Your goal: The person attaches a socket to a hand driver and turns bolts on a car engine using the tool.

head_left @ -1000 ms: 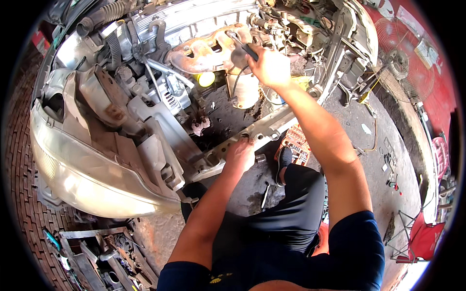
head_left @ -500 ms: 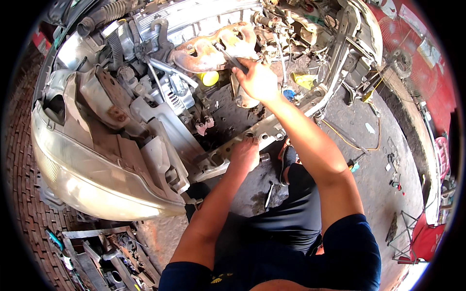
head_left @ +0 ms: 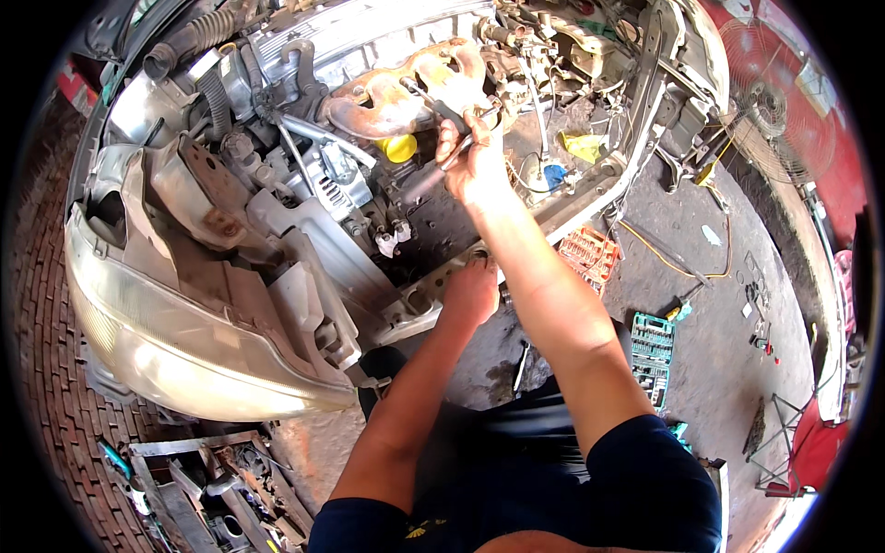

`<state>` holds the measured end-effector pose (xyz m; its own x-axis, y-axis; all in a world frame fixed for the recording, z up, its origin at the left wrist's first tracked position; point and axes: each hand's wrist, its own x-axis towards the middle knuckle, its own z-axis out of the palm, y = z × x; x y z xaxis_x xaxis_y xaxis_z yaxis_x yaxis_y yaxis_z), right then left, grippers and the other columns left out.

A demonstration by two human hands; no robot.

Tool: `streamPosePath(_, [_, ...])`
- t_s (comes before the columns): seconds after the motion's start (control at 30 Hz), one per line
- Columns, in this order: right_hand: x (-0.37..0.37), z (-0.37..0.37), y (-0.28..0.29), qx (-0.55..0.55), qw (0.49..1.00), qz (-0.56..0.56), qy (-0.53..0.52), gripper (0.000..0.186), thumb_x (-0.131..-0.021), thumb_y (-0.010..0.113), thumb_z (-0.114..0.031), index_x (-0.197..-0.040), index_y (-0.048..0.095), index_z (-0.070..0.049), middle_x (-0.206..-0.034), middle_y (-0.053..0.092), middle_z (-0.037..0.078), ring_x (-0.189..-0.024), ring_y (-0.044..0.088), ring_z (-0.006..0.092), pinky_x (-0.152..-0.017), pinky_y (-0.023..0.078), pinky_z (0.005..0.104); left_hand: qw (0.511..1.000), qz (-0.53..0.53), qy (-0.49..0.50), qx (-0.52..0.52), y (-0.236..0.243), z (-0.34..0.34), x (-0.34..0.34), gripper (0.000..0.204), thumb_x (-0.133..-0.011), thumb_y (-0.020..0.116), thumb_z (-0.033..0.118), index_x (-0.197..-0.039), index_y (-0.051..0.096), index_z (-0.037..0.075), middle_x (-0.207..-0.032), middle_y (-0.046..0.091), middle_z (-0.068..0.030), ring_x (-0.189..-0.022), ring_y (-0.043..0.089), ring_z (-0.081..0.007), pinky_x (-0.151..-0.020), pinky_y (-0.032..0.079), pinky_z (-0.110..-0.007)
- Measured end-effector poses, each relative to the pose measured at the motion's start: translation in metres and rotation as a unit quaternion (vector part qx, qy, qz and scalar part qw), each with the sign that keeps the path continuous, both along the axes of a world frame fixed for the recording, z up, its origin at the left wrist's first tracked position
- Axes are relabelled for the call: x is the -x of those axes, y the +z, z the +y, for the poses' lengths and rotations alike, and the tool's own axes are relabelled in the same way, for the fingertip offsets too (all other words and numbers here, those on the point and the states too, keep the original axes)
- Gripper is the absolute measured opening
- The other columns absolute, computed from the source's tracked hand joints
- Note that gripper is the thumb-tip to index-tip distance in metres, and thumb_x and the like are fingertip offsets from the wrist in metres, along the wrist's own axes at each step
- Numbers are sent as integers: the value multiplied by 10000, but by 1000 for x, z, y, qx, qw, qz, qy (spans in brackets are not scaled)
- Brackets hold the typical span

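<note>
My right hand (head_left: 475,166) is closed around a ratchet wrench (head_left: 424,184), its handle blurred and pointing down to the left. From the wrench a long extension (head_left: 448,112) reaches up to the rusty exhaust manifold (head_left: 369,109) on the engine. Where the extension's tip sits on the manifold, the fastener is too small to make out. Lower down, my left hand (head_left: 473,291) grips the metal front crossmember (head_left: 429,300) of the car, its fingertips partly hidden. A yellow round cap (head_left: 398,147) shows just below the manifold.
On the left is a cloudy headlight (head_left: 194,341). A teal socket set case (head_left: 652,355) and an orange tray (head_left: 590,256) lie on the floor to the right. Farther right stand a fan (head_left: 770,111) and a red folding chair (head_left: 811,452). Scrap parts (head_left: 212,493) fill the lower left.
The right hand has shifted down and turned, and the wrench handle now swings out to the lower left. The left hand stays on the crossmember. My leg has moved, uncovering the cases on the floor.
</note>
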<state>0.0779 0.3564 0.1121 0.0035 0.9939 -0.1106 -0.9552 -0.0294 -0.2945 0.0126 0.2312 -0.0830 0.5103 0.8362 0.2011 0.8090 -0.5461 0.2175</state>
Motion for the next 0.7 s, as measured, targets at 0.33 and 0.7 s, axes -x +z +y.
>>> streamPosePath(0.33, [-17, 10, -26, -187, 615, -707, -293, 354, -1006, 743, -330, -1149, 683, -12, -674, 559, 20, -582, 566, 168, -559, 474, 361, 1000, 16, 6, 6, 11, -1, -3, 394, -912, 603, 109, -1268, 668, -47, -1170, 732, -206, -1089, 716, -333, -888, 609, -438])
streamPosePath(0.7, [-19, -8, 4, -151, 637, -744, -132, 510, -938, 797, -331, -1321, 693, -11, -925, 784, 177, -818, 762, 232, -816, 589, 365, 999, -26, 24, -28, -2, 0, 2, 270, -895, 693, 143, -1135, 690, 21, -1095, 730, -171, -999, 711, -373, -854, 591, -482])
